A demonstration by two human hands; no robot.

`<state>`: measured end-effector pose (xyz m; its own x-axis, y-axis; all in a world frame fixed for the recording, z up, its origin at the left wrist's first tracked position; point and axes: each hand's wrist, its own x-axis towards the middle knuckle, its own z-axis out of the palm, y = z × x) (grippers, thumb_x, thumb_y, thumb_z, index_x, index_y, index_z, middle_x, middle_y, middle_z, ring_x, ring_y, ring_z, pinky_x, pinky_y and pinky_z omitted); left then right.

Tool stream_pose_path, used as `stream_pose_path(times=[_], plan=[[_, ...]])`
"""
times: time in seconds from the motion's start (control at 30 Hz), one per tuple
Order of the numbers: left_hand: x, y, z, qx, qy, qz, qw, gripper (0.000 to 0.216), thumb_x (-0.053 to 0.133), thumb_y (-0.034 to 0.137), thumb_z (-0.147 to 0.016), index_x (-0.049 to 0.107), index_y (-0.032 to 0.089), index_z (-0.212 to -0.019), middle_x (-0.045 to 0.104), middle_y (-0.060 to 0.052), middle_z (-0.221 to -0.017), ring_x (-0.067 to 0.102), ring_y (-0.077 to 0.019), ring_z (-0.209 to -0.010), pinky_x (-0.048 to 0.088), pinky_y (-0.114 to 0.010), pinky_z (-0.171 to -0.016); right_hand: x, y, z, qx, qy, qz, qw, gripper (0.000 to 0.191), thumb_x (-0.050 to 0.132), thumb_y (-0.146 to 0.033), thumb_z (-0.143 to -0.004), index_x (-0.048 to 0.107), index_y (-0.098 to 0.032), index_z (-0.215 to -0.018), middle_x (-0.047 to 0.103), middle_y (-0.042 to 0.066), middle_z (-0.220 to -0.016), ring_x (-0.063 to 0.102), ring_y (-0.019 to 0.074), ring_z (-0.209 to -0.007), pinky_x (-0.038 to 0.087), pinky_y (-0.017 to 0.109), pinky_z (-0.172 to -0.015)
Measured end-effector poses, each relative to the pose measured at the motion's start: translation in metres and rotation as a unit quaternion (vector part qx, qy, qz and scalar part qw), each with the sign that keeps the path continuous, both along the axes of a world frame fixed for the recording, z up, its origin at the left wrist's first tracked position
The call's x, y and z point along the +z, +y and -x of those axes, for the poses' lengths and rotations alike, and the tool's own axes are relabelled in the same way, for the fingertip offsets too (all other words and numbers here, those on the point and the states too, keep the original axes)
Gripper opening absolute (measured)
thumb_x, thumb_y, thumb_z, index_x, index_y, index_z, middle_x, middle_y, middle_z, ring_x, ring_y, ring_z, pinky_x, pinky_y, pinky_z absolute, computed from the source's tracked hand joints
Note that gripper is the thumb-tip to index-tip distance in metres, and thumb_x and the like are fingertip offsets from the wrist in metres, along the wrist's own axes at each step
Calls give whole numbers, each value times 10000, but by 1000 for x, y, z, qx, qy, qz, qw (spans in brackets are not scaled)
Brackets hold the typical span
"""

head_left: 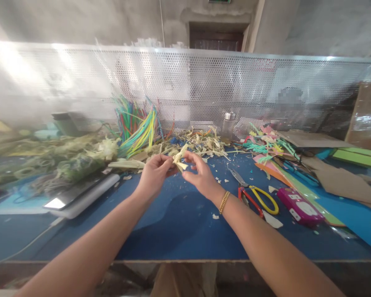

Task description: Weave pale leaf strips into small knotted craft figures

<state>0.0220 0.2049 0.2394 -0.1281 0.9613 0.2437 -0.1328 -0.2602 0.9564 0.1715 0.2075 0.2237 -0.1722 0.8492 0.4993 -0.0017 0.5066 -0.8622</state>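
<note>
Your left hand (156, 173) pinched a pale yellow strip (179, 159) above the table (179, 231), your right hand (201, 176) beside it with thumb and finger apart; shaping appeared under way, the next move seemingly needing a steady left pinch.

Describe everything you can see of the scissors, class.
The scissors lie unheld on the blue tabletop, between the right forearm and a magenta box. Grey, metallic-looking blades point away from the person and leftward. One handle loop is yellow, the other red, spread apart; a pale scrap lies by them. Whether the forearm touches the red loop is unclear.
</note>
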Motion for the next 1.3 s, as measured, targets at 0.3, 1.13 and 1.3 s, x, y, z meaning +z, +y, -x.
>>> stream_pose_path(times=[0.3, 1.13, 1.3], plan=[[1, -4, 0, -36, 141, -60, 988, 203, 700, 350, -717, 658, 152, -697, 676, -56, -920, 607, -178, -845, 461, -309, -803, -1, 2, 1, -25, 10, 4, 1000, 208, 683, -306, -715, 663, -221, -903, 649, 12, -843, 586, 144, -705, 482, 299, -671], [7, -2, 9, -34, 246, -128, 960, 332, 675, 446, -771, 751, 193, -972, 688, -75, -939, 606, -217, -895, 445, -329, -806, 2, 1, 1, 20, 52, 72, 996, 318, 799, -387, -618, 646, -212, -835, 655, -8, -743, 581, 136, -658, 472, 296, -631], [5, 0, 10, -18, 289, -134, 948, 311, 667, 413, -783, 757, 204, -996, 680, -59, -862, 605, -196, -804, 450, -318, -760, 2, 0, 1, 6, 71, 82, 994, 404, 827, -360, -569, 579, -221, -856, 661, -12, -783, 626, 149, -727, 522, 326, -711]])
